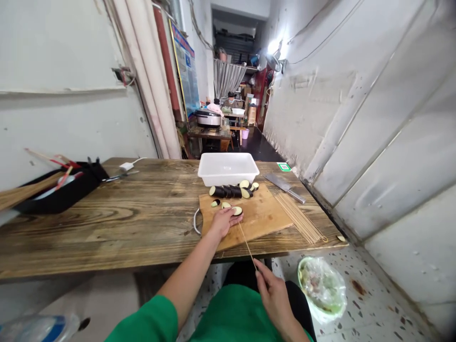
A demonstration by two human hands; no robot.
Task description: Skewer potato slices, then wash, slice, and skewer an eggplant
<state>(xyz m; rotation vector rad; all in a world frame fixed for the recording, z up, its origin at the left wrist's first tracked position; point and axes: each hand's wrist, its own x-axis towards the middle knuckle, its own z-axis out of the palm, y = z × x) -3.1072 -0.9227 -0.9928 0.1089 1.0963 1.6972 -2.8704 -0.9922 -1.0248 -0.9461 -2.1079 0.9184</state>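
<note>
Over the near part of the wooden cutting board (265, 209), my left hand (223, 222) grips an eggplant slice (237, 211) with pale flesh and a dark rim. My right hand (272, 289), low in front of my body, pinches a thin wooden skewer (246, 242) near its lower end. The skewer slants up toward the slice; whether its tip is inside the slice I cannot tell. Behind my left hand lie a row of cut eggplant (228, 191) and a small end piece (215, 203). Several loose skewers (299, 218) lie to the right, partly on the board.
A white plastic tub (228, 176) stands behind the board. A cleaver (285, 187) rests at the right. To the left is a black holder (64, 190) with sticks, beside a white charger (126, 166). A lined waste bin (322, 289) sits on the floor. Far back is a person (231, 100).
</note>
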